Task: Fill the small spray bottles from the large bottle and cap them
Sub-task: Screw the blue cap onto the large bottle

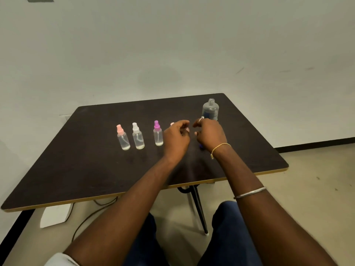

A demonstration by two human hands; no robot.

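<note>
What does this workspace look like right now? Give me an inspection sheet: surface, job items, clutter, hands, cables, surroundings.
Surface: dark table with a pale edge.
Job's things: pink-capped bottle, white-capped bottle and purple-capped bottle stand upright in a row. A fourth pink cap peeks out behind the left hand. The large bottle is upright and uncapped, far right.
Clutter: small purple item below the right wrist, unclear what.
Hands: left hand and right hand are close together, fingers curled; any hold is unclear.
Cables: dark cable on the floor.
Surroundings: plain wall; white object under the table.
</note>
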